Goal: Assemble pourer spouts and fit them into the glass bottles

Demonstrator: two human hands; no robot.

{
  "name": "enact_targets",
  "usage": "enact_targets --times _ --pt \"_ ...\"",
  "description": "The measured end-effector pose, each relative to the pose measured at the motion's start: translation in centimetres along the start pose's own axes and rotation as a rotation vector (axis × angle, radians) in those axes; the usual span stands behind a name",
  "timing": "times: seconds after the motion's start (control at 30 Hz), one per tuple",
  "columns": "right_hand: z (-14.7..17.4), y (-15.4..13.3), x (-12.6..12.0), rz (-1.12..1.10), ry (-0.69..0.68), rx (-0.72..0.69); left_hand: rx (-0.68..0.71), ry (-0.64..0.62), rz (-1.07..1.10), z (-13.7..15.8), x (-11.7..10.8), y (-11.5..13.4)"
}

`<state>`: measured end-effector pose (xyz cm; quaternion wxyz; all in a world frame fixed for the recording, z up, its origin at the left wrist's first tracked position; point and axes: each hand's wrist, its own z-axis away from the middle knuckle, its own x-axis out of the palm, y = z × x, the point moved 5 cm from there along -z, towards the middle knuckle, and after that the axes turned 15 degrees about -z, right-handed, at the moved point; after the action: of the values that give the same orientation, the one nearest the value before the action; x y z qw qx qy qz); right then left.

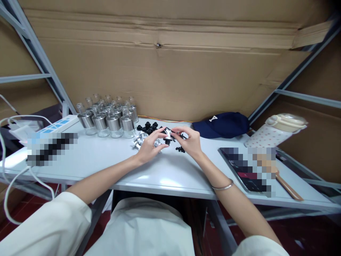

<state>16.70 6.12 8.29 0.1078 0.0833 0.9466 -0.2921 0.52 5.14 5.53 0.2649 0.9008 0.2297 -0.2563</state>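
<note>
My left hand (151,145) has its fingers closed around a bottle pourer (168,136), a silver top above a black ribbed stopper that points down. From the other side, my right hand (188,141) pinches at the upper part of this pourer, where a small black piece shows. Beneath and beside my left hand lies a heap of silver spout parts (138,140). Black stoppers (148,127) form a pile just behind it. A little group of tiny black caps (180,149) rests on the table below my right hand.
Several glass bottles with steel bands (113,122) stand at the back left. A power strip (61,124) with white cables is at far left. To the right are a navy cap (223,125), a dotted bottle (266,133), a phone (242,170) and a wooden-handled item (289,186).
</note>
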Motion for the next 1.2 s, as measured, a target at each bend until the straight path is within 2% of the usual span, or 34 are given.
enact_targets --times 0.23,0.47,0.63,0.9,1.1,1.2 --pt "-0.1 -0.1 0.8 0.032 -0.182 0.034 0.021 0.005 -0.015 0.0 -0.1 0.2" --pt "0.1 1.0 0.9 -0.08 -0.147 0.15 0.053 0.011 -0.038 0.0 -0.3 0.5" --pt "0.5 2.2 1.3 -0.198 -0.11 0.292 0.065 0.038 -0.054 0.0 -0.3 0.4" --pt "0.3 1.9 1.3 -0.36 -0.127 0.371 0.083 0.055 -0.035 -0.2 -0.5 0.2" --pt "-0.1 2.9 0.3 -0.539 -0.061 0.559 0.163 0.007 -0.029 -0.2 -0.2 0.7" --pt "0.0 3.1 0.4 -0.526 -0.125 0.613 0.175 -0.019 -0.04 -0.1 -0.2 0.9"
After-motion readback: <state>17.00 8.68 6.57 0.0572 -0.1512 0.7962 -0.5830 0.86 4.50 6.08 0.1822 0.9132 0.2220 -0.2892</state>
